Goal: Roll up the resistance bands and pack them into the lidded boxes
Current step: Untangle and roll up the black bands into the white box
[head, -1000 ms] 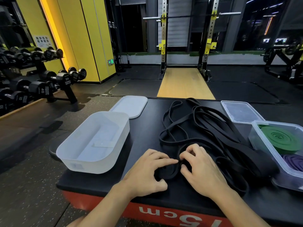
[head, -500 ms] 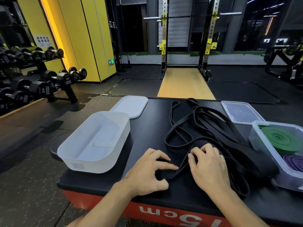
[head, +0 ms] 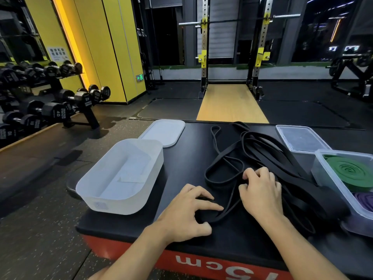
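Both hands on the black band (head: 224,178) at the front of the black platform (head: 191,158)
The left hand (head: 187,215) curls thumb and fingers round the band's near folded end, held down on the top; the right hand (head: 260,190), just beside it, has its fingers curled over the strands farther along; the loops spread beyond both hands, right of the open white box (head: 121,176)
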Available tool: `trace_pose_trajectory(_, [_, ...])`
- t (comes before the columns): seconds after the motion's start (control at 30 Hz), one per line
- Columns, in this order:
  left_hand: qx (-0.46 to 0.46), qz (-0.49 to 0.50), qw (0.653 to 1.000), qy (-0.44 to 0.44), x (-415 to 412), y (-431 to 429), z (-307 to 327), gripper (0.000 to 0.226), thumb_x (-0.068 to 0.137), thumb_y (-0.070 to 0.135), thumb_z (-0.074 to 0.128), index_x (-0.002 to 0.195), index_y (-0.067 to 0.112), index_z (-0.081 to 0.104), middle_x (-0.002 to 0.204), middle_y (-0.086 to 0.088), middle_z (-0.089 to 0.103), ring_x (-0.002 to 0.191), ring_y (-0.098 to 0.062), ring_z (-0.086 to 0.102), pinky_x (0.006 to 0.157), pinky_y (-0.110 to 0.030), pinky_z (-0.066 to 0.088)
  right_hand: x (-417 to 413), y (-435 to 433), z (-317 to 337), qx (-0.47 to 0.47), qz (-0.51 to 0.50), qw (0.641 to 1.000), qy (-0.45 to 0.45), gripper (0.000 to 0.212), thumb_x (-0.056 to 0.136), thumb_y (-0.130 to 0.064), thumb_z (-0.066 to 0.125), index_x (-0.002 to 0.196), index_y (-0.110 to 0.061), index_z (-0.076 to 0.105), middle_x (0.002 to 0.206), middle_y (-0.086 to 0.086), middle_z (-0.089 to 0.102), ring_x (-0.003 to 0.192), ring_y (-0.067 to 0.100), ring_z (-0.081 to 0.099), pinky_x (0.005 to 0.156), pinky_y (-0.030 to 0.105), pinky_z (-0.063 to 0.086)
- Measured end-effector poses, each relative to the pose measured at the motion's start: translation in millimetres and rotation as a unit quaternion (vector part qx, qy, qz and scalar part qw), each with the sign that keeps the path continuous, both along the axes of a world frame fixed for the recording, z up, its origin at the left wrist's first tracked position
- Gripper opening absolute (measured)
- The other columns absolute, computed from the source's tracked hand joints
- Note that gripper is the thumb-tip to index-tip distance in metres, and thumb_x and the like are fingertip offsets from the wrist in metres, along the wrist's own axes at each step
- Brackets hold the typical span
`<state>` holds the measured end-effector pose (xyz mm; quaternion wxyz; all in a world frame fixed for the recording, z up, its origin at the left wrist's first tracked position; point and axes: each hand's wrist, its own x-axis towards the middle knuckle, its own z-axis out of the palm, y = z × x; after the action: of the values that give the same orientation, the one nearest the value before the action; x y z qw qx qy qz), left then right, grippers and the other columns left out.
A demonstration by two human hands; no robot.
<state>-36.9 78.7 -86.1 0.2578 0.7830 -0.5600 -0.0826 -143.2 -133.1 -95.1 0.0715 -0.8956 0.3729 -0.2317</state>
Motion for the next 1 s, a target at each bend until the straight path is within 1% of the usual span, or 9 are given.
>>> trace_pose_trajectory(0.13, [0.002, -0.001, 1.000, -0.005, 1, 0, -1, 0.056, 0.075, 0.041, 0.060, 0.129, 0.049, 0.068, 0.128, 0.032, 0.048, 0.130, 0.001, 0.034, 0.108, -0.017, 0.035, 10, -7, 4, -0.015, 0.055, 0.998, 0.013, 0.018, 0.084, -0.013, 0.068, 0.088, -0.031, 0.066, 0.104, -0.012, 0.047, 0.098, 0.013, 0.044, 0.101, 0.032, 0.031])
trace_pose_trajectory(0.37, [0.004, -0.004, 1.000, -0.003, 1, 0, -1, 0.057, 0.074, 0.043, 0.058, 0.130, 0.049, 0.068, 0.128, 0.031, 0.048, 0.128, 0.002, 0.033, 0.107, -0.015, 0.032, 19, -7, 17, -0.129, 0.154, 0.977, 0.074, 0.027, 0.072, -0.012, 0.076, 0.086, -0.033, 0.067, 0.160, 0.000, 0.033, 0.150, 0.022, 0.025, 0.124, 0.047, 0.011])
trace_pose_trajectory(0.5, [0.003, -0.002, 1.000, -0.004, 1, -1, -1, 0.056, 0.075, 0.042, 0.059, 0.130, 0.050, 0.067, 0.127, 0.032, 0.048, 0.129, 0.000, 0.033, 0.105, -0.013, 0.031, 18, 1, 23, -0.135, 0.195, 0.971, 0.030, 0.025, 0.071, -0.010, 0.080, 0.085, -0.029, 0.075, 0.135, -0.001, 0.049, 0.118, 0.024, 0.049, 0.102, 0.044, 0.041])
trace_pose_trajectory(0.57, [0.001, -0.003, 1.000, -0.008, 1, -1, -1, 0.057, 0.074, 0.043, 0.059, 0.130, 0.050, 0.067, 0.127, 0.032, 0.048, 0.127, 0.001, 0.033, 0.106, -0.013, 0.031, 21, 9, 24, -0.158, 0.236, 0.958, 0.030, 0.023, 0.078, -0.011, 0.074, 0.086, -0.032, 0.077, 0.146, -0.003, 0.044, 0.115, 0.022, 0.048, 0.097, 0.041, 0.041])
trace_pose_trajectory(0.67, [0.000, -0.005, 1.000, -0.009, 1, -1, -2, 0.057, 0.074, 0.044, 0.059, 0.130, 0.050, 0.067, 0.127, 0.032, 0.048, 0.126, 0.003, 0.032, 0.107, -0.014, 0.031, 27, 12, 25, -0.157, 0.294, 0.939, 0.084, 0.029, 0.094, -0.017, 0.055, 0.101, -0.034, 0.078, 0.157, -0.012, 0.040, 0.121, 0.017, 0.044, 0.100, 0.038, 0.033])
trace_pose_trajectory(0.77, [-0.001, -0.005, 1.000, -0.006, 1, -1, -2, 0.057, 0.075, 0.042, 0.061, 0.130, 0.050, 0.067, 0.127, 0.033, 0.048, 0.127, 0.003, 0.032, 0.107, -0.016, 0.033, 33, 12, 25, -0.077, 0.312, 0.941, 0.110, 0.036, 0.097, -0.023, 0.043, 0.111, -0.036, 0.075, 0.131, -0.017, 0.063, 0.108, 0.012, 0.049, 0.097, 0.035, 0.041])
trace_pose_trajectory(0.83, [-0.002, -0.008, 1.000, -0.009, 1, -1, -2, 0.056, 0.075, 0.043, 0.060, 0.130, 0.051, 0.067, 0.127, 0.034, 0.047, 0.127, 0.003, 0.031, 0.106, -0.015, 0.032, 32, 10, 23, -0.006, 0.319, 0.944, 0.084, 0.042, 0.093, -0.019, 0.044, 0.123, -0.036, 0.068, 0.128, -0.016, 0.063, 0.107, 0.009, 0.050, 0.097, 0.034, 0.047])
trace_pose_trajectory(0.93, [-0.002, -0.005, 1.000, -0.003, 1, -1, -3, 0.057, 0.073, 0.045, 0.058, 0.129, 0.051, 0.067, 0.126, 0.034, 0.047, 0.128, 0.001, 0.033, 0.107, -0.018, 0.036, 31, 1, 21, 0.038, 0.281, 0.959, -0.016, 0.061, 0.090, -0.002, 0.050, 0.147, -0.021, 0.051, 0.153, -0.008, 0.044, 0.136, 0.015, 0.043, 0.116, 0.039, 0.038])
trace_pose_trajectory(1.0, [-0.007, -0.003, 1.000, -0.003, 1, -1, -3, 0.057, 0.073, 0.045, 0.057, 0.128, 0.052, 0.068, 0.127, 0.034, 0.048, 0.128, -0.001, 0.035, 0.108, -0.019, 0.037, 26, -4, 26, 0.048, 0.154, 0.979, -0.127, 0.076, 0.089, -0.001, 0.053, 0.160, -0.015, 0.027, 0.168, 0.001, 0.019, 0.151, 0.021, 0.027, 0.123, 0.042, 0.029])
